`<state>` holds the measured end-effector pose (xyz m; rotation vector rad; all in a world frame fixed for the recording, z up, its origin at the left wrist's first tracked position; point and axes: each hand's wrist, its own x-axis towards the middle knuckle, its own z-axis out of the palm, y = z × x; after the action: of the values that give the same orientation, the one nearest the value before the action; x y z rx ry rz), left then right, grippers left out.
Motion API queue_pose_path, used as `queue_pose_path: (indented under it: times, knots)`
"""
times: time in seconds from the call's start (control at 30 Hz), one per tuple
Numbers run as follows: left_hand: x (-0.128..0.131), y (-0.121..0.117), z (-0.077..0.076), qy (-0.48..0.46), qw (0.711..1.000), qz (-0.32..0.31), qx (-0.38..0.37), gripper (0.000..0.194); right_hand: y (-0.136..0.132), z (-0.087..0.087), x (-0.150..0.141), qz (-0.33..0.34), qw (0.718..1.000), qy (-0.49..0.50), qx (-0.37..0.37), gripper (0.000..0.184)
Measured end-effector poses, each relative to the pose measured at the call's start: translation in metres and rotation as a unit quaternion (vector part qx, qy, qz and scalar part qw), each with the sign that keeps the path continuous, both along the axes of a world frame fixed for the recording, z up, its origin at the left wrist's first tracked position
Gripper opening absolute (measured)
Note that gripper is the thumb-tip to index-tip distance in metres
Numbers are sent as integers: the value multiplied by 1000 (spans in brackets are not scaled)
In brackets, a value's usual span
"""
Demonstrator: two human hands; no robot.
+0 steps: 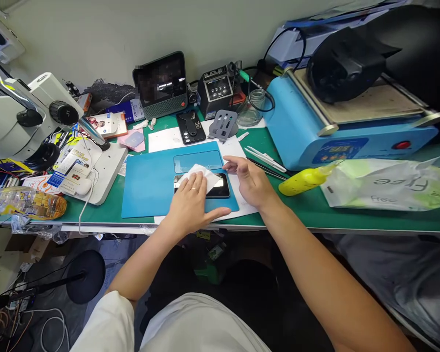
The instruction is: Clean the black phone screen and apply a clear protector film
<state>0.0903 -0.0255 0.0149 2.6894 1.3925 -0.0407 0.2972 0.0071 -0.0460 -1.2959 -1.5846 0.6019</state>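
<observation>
A smartphone (pixel 220 189) lies face up on a blue mat (pixel 146 188), its long side running left to right. My left hand (pixel 190 198) holds a white tissue (pixel 209 182) down against the phone's screen, the fingers side by side and the thumb stretched out to the right. The tissue covers much of the screen. My right hand (pixel 251 181) is beside the phone's right end, fingers apart and slightly bent, with nothing visible in it. Just behind the phone, a clear glass-like panel with a dark outline (pixel 198 160) rests on the mat.
A yellow bottle (pixel 302 182) lies beside a wipes pack (pixel 385 186) at the right. Tweezers (pixel 266 157) and a blue machine (pixel 297 132) are behind. A microscope stand (pixel 112 166) and drink bottle (pixel 33 203) are at the left. A black phone back (pixel 190 127) lies behind the mat.
</observation>
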Motion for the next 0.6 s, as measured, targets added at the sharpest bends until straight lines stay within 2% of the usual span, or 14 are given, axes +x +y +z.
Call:
queue_pose_path:
  times: [0.17, 0.27, 0.33, 0.43, 0.53, 0.6]
  knots:
    - [44, -6, -7, -4, 999, -39, 10, 102, 0, -1, 4, 8, 1000, -7, 5, 87]
    - [46, -13, -9, -2, 998, -52, 25, 97, 1, -4, 6, 11, 1000, -3, -5, 86]
    - [31, -21, -11, -8, 997, -69, 38, 93, 1, -6, 7, 5, 1000, -2, -9, 85]
    - [-7, -29, -13, -17, 995, -79, 55, 91, 2, -7, 5, -6, 1000, -3, -9, 84]
    - [-43, -28, -13, -11, 997, -44, 56, 89, 2, -5, 2, -13, 1000, -5, -11, 82]
    - [-57, -22, -11, -5, 999, -25, 48, 87, 1, -3, 0, -15, 1000, -5, -16, 82]
